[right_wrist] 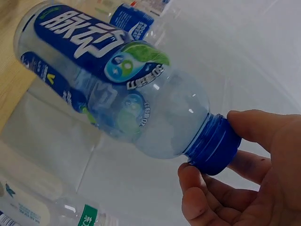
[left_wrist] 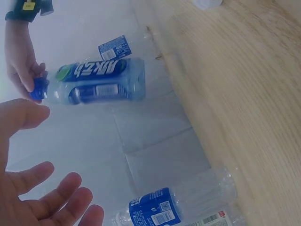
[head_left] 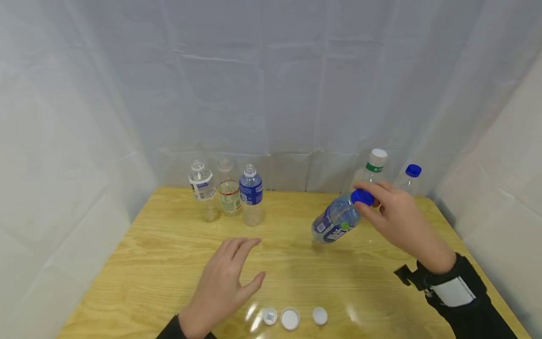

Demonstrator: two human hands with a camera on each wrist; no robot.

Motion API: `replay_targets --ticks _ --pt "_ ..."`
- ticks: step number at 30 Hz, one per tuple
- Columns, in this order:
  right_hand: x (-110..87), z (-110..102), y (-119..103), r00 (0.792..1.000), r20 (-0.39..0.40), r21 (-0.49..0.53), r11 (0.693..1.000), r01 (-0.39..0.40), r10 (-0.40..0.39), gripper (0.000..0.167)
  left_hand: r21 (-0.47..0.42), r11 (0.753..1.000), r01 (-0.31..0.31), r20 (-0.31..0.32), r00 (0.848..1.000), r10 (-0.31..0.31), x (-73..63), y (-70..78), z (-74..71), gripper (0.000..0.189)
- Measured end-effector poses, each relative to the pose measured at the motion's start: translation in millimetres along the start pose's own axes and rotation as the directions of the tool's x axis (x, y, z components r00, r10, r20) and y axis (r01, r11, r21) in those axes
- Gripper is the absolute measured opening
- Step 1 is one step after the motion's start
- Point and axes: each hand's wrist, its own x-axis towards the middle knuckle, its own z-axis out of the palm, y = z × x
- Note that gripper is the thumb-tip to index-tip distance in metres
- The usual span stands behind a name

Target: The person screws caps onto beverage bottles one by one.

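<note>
My right hand [head_left: 395,212] pinches the blue cap [right_wrist: 214,148] of a clear plastic bottle with a blue label [head_left: 332,225]. The bottle is tilted, its base toward the left, and in the left wrist view its base hangs clear of the wooden table [head_left: 169,263]. My left hand [head_left: 224,278] is held over the table with fingers spread and nothing in it; the right hand's bottle [left_wrist: 101,82] lies beyond its thumb in the left wrist view. Behind the right hand stand a white-capped bottle [head_left: 374,165] and a blue-capped bottle [head_left: 411,175], both partly hidden.
At the back left stand three uncapped bottles: one with a white-and-blue label [head_left: 204,188], one with a pale green label [head_left: 230,200], and one with a blue label [head_left: 251,192]. Three white caps [head_left: 290,319] lie at the near edge. White sheeting [head_left: 262,94] surrounds the table.
</note>
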Motion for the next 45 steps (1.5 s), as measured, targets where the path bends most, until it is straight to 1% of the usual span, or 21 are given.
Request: replay_targets --ticks 5,8,12,20,26,30,33,38,42,45 --pt "-2.5 -4.3 20.7 0.995 0.058 -0.031 0.996 -0.08 0.082 0.039 -0.007 1.0 0.01 0.016 1.0 -0.01 0.1 -0.4 2.4 0.064" --pt "-2.8 -5.6 30.0 0.984 0.108 -0.034 0.99 -0.139 0.141 0.04 -0.004 1.0 0.013 0.013 1.0 -0.013 0.2 -0.6 2.9 0.063" --pt "-2.3 -6.2 41.6 0.972 0.142 -0.046 0.982 -0.183 0.188 0.04 0.007 1.0 0.016 0.011 1.0 -0.016 -0.4 -0.9 3.5 0.06" --pt "1.0 -2.4 61.1 0.972 0.135 -0.084 0.98 -0.182 0.192 0.038 0.012 1.0 0.029 0.013 0.999 -0.029 -2.5 -2.8 3.1 0.058" --pt "0.4 -0.2 73.3 0.961 0.15 -0.089 0.971 -0.221 0.232 0.039 0.003 1.0 0.019 0.001 1.0 -0.019 -2.9 -4.3 5.1 0.056" --pt "-1.5 2.3 80.7 0.95 0.174 -0.1 0.964 -0.245 0.26 0.04 0.004 0.999 0.033 0.015 0.999 -0.033 -3.9 -4.3 7.3 0.054" --pt "-1.6 6.4 84.2 0.945 0.19 -0.106 0.963 -0.249 0.265 0.04 0.011 0.999 0.047 0.027 0.999 -0.047 -6.2 -4.9 7.0 0.053" --pt "-0.5 7.8 87.2 0.937 0.193 -0.102 0.956 -0.276 0.291 0.042 0.001 0.999 0.043 0.021 0.999 -0.043 -7.3 -5.5 6.6 0.052" --pt "0.2 7.0 90.4 0.941 0.195 -0.114 0.959 -0.259 0.277 0.043 -0.008 0.999 0.042 0.021 0.999 -0.042 -6.8 -5.2 6.8 0.052" --pt "-0.5 6.2 91.6 0.945 0.197 -0.145 0.961 -0.234 0.26 0.045 -0.01 0.999 0.045 0.026 0.999 -0.044 -6.3 -4.9 7.2 0.052"
